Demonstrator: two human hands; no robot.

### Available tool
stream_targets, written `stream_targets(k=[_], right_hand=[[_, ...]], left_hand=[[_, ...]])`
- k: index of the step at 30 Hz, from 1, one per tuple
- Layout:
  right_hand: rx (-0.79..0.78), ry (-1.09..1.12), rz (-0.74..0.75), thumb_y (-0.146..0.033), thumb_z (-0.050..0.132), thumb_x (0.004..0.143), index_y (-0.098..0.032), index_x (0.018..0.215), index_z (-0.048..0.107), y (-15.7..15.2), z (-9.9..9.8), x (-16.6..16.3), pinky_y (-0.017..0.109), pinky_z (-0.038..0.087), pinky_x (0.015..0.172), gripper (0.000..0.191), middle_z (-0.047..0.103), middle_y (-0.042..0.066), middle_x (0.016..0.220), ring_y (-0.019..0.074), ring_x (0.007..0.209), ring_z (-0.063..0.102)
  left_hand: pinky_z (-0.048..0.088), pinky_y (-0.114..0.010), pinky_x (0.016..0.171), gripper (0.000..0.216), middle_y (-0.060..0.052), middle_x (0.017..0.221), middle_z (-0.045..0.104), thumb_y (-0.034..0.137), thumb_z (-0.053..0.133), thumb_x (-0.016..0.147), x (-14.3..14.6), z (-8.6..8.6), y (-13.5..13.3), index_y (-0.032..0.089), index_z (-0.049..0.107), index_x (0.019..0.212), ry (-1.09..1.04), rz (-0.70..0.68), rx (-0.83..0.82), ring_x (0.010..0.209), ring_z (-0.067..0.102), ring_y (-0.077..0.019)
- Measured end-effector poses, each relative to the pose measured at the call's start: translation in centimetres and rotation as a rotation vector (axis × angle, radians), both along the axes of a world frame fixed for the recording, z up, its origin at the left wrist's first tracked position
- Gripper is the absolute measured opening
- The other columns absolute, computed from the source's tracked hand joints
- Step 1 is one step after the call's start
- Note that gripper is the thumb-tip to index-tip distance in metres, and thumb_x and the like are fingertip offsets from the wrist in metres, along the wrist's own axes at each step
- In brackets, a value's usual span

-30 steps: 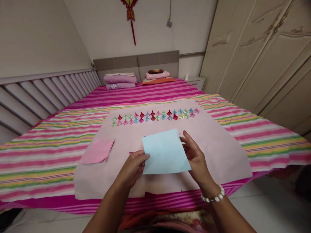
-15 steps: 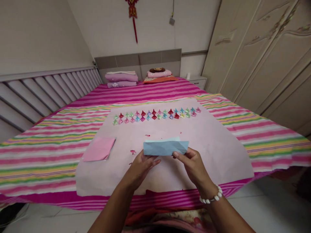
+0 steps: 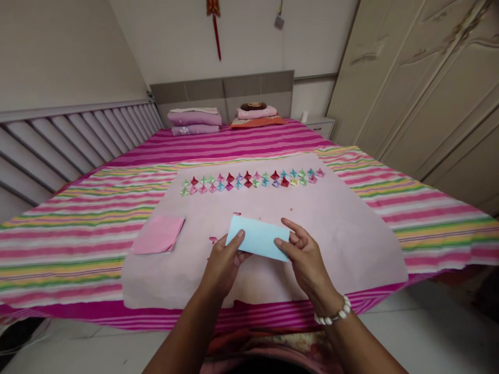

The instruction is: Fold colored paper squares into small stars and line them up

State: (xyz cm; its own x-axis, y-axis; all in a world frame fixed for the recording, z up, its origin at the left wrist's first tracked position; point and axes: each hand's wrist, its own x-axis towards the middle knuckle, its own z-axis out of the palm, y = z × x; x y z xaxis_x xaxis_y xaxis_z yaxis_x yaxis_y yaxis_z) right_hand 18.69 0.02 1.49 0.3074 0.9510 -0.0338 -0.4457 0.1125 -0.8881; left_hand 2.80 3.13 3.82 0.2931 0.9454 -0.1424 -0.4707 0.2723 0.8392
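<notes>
A light blue paper, folded into a flat rectangle, is held over the pale pink sheet near the bed's front edge. My left hand pinches its left end, thumb on top. My right hand, with a white bead bracelet on the wrist, grips its right end with thumb and fingers. A row of several small folded paper pieces in red, pink, green and blue lies further back on the sheet.
A stack of pink paper squares lies to the left on the sheet. The striped bed cover spreads around it. Folded bedding sits at the headboard. A wardrobe stands on the right.
The blue paper went from an open square to folded in half. Both hands lowered it toward the pink sheet and now press its two ends.
</notes>
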Motion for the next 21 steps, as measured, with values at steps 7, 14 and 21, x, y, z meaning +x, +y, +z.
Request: stream_targets(k=[7, 14, 21], right_hand=[[0.051, -0.14, -0.048, -0.033, 0.073, 0.074, -0.024, 0.125, 0.057, -0.4, 0.2, -0.9, 0.026, 0.048, 0.06, 0.054, 0.061, -0.003, 0.07, 0.0137, 0.065, 0.059], [0.355, -0.479, 0.151, -0.02, 0.057, 0.085, -0.033, 0.115, 0.066, -1.0, -0.8, 1.3, 0.04, 0.046, 0.094, 0.034, 0.053, 0.005, 0.137, 0.0258, 0.121, 0.051], [0.527, -0.832, 0.128, -0.008, 0.062, 0.079, -0.032, 0.108, 0.07, -0.9, -0.1, 1.1, 0.042, 0.033, 0.107, 0.039, 0.033, 0.003, 0.151, 0.0272, 0.136, 0.036]], left_hand=[[0.054, -0.031, 0.076, 0.029, -0.011, 0.093, 0.074, 0.027, 0.075, 0.073, 1.2, -0.7, -0.5, 0.011, 0.068, 0.097, 0.0, -0.021, -0.053, 0.085, 0.068, -0.0209], [0.049, -0.021, 0.063, 0.028, -0.006, 0.082, 0.072, 0.025, 0.078, 0.069, 0.2, 0.1, 0.2, 0.011, 0.069, 0.092, 0.042, 0.012, -0.122, 0.07, 0.063, -0.0114], [0.045, -0.022, 0.064, 0.03, -0.006, 0.085, 0.072, 0.025, 0.082, 0.062, 0.2, 0.4, 0.0, 0.013, 0.071, 0.087, 0.079, -0.045, -0.134, 0.072, 0.062, -0.0132]])
